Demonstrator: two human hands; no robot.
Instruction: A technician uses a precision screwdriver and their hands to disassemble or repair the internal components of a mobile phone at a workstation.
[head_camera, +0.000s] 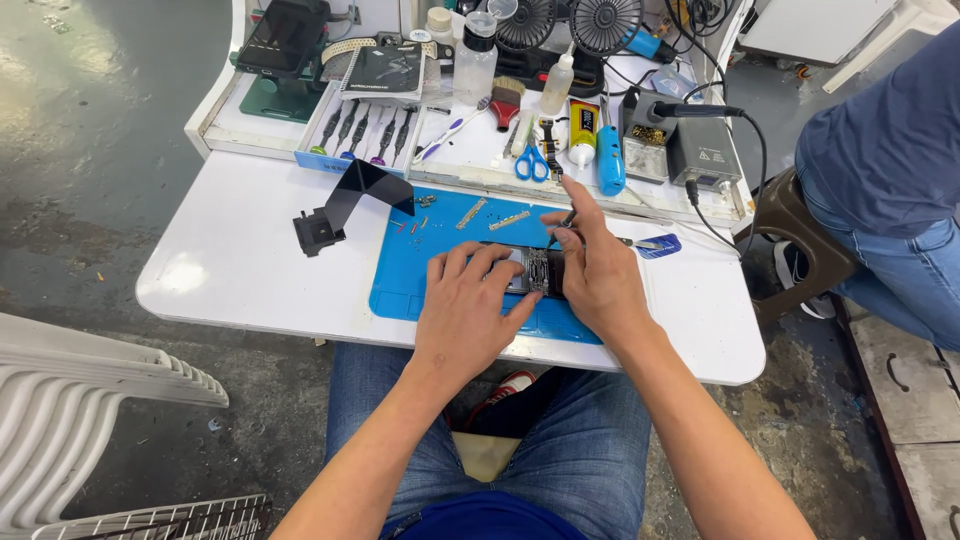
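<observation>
The right hand (597, 270) pinches a thin tool (567, 218), likely tweezers or a small driver, between thumb and fingertips, its tip angled down toward the opened phone (535, 272) lying mid-mat. The left hand (465, 305) lies flat at the phone's 9 o'clock, fingers spread over its near end, pressing rather than gripping. The phone sits on the blue mat (410, 280), with loose screws (412, 226) and two thin metal strips (490, 215) scattered at its 11 o'clock. A slip of the tool could, I judge, gouge the exposed board or tear a ribbon, since the pinch is high on the shaft. A sweep of the left wrist might scatter the screws off the mat. The black bracket (345, 205) at 10 o'clock stands on the white table (230, 270) well apart. Past it, at 12 o'clock, the scissors (531, 165) lie among crowded bottles.
</observation>
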